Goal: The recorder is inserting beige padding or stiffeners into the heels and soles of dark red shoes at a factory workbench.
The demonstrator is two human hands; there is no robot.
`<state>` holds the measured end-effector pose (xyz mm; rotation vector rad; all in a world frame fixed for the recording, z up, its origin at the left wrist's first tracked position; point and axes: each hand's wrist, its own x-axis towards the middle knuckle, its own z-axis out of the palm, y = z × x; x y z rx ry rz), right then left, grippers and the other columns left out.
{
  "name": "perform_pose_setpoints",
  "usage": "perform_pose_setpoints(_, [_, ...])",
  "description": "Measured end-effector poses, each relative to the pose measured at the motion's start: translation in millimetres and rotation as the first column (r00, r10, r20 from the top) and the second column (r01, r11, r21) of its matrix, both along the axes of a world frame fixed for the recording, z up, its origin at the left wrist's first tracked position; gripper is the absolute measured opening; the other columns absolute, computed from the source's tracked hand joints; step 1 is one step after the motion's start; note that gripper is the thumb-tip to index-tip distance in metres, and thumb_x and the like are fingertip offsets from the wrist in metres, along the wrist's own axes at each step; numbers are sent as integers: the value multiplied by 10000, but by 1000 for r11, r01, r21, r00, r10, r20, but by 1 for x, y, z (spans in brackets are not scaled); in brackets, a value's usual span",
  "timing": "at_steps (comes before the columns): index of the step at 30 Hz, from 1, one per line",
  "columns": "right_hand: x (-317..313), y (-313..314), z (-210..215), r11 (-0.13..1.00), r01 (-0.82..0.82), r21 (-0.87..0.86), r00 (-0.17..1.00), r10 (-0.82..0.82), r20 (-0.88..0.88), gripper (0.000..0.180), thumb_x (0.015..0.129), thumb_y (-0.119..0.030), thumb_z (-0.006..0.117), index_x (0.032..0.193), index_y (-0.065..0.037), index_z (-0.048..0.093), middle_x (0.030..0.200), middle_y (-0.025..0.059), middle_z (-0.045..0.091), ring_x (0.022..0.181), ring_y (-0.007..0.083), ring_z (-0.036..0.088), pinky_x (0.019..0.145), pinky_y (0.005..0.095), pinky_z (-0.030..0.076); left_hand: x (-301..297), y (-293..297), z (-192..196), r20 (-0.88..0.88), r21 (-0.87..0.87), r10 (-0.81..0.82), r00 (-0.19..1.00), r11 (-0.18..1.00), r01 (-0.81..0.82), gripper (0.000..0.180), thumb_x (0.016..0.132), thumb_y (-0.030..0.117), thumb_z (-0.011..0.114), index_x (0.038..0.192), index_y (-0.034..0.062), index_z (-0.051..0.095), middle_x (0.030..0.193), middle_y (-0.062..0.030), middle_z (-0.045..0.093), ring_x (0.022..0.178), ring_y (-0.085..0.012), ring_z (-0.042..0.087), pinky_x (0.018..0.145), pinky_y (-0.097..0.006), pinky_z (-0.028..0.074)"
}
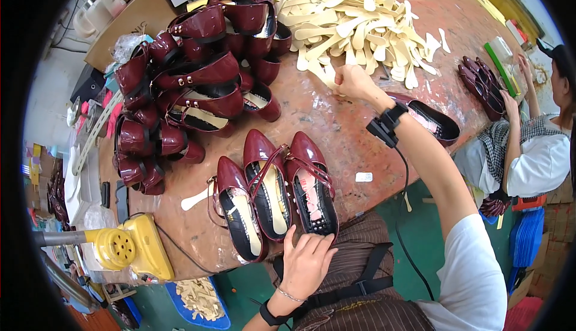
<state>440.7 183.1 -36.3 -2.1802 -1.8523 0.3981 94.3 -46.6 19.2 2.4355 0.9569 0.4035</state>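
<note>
The right hand (353, 83), fingers curled narrow, is nearer the pale insoles (360, 25); their pile spreads around its 12 o'clock. One beside its fingers slants from 10 to 4 o'clock; whether it is pinched, I cannot tell. The left hand (307, 263), loosely bent, touches the heel of a red shoe (311, 196) whose toe points to 12.

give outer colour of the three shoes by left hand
The three shoes are glossy dark red, clearest in the head view.
</note>
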Motion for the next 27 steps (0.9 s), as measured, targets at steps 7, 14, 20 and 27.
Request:
perform_pose_setpoints(7, [-77, -123, 61, 976, -204, -75, 307, -9, -952, 272, 893, -37, 714, 1123, -46, 568, 820, 77, 724, 609, 116, 683, 529, 228, 546, -2, 23, 6, 318, -279, 352, 881, 922, -267, 427, 806, 207, 823, 1151, 14, 661, 1035, -130, 698, 905, -286, 677, 782, -362, 533])
perform_pose_setpoints(14, [-131, -210, 63, 900, -413, -142, -29, -169, -985, 329, 942, -72, 695, 1231, -37, 542, 934, 73, 691, 738, 110, 695, 629, 231, 571, 0, 30, 22, 272, -647, 488, 830, 730, -217, 147, 864, 101, 774, 912, -15, 698, 820, -77, 702, 717, -131, 667, 669, -261, 522])
perform_pose_setpoints(20, [-120, -196, 62, 923, -375, -91, -32, -111, -993, 322, 916, -67, 719, 1207, -9, 596, 1007, 43, 692, 698, 74, 640, 582, 206, 520, -15, 17, 9, 227, -623, 377, 898, 765, -164, 103, 857, 55, 767, 840, -21, 699, 759, -50, 698, 640, -68, 613, 597, -220, 476])
perform_pose_setpoints(27, [-124, -180, 60, 922, -315, -226, 327, -118, -938, 101, 906, 7, 691, 1001, 33, 667, 862, 71, 724, 740, 103, 692, 603, 230, 551, -13, 13, 2, 95, -650, 408, 908, 716, -254, 112, 860, 77, 767, 859, -13, 702, 696, -13, 677, 558, -35, 533, 510, -210, 384])
